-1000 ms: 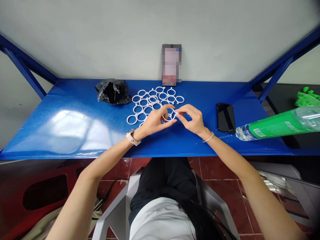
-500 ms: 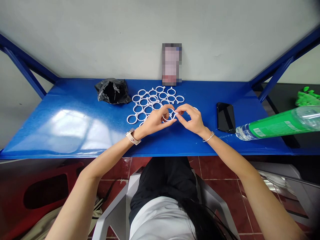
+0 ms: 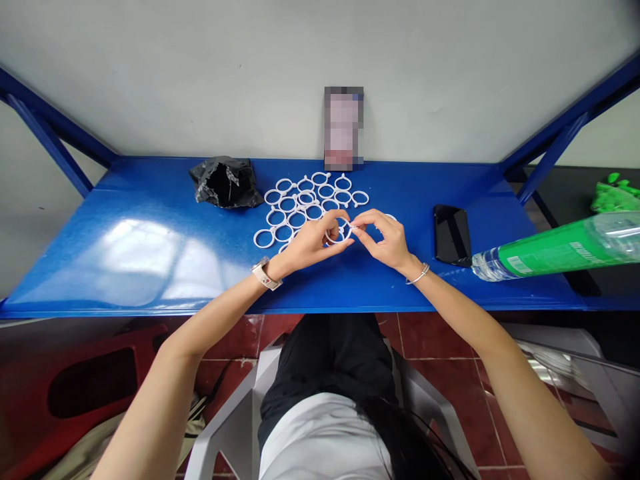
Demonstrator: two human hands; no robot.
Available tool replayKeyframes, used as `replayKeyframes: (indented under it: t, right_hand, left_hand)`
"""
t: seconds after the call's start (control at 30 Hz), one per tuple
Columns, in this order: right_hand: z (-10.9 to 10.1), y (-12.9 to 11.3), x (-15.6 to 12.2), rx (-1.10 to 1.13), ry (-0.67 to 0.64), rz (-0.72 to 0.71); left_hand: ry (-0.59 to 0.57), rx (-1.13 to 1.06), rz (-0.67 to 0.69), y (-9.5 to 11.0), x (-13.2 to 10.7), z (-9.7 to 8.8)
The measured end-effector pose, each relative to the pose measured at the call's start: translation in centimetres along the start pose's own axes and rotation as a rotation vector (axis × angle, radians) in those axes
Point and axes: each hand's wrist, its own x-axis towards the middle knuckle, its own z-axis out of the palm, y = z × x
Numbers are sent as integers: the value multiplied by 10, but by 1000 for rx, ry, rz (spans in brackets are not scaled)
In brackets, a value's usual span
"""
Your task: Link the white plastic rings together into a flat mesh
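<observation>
Bright, sharp; glare on tabletop (image 3: 135, 250), edges warped.

Blue table (image 3: 150, 247) open at left — phone (image 3: 451, 235), bottle (image 3: 555, 250) crowd right.

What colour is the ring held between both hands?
White ring, clearest in the head view.

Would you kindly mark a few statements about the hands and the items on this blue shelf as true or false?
1. Both hands pinch one white ring between them. True.
2. The left hand wears a wristwatch. True.
3. The black phone lies left of the rings. False: it lies to their right, beside the right hand.
4. The crumpled black bag sits on the rings. False: it lies apart, to their left.
5. The green-labelled bottle stands upright. False: it lies on its side.
</observation>
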Motion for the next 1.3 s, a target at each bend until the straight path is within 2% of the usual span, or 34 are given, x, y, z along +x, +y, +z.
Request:
replayKeyframes:
  t: [0.33, 0.93, 1.3]
  right_hand:
    - [-1, 0, 0, -2, 24, -56]
    - [-1, 2, 1, 10, -25, 5]
    - [1, 4, 0, 15, -20, -13]
  left_hand:
    - [-15, 4, 5, 0, 0, -1]
    - [0, 12, 27, -2, 0, -1]
    - [-2, 4, 21, -2, 0, -1]
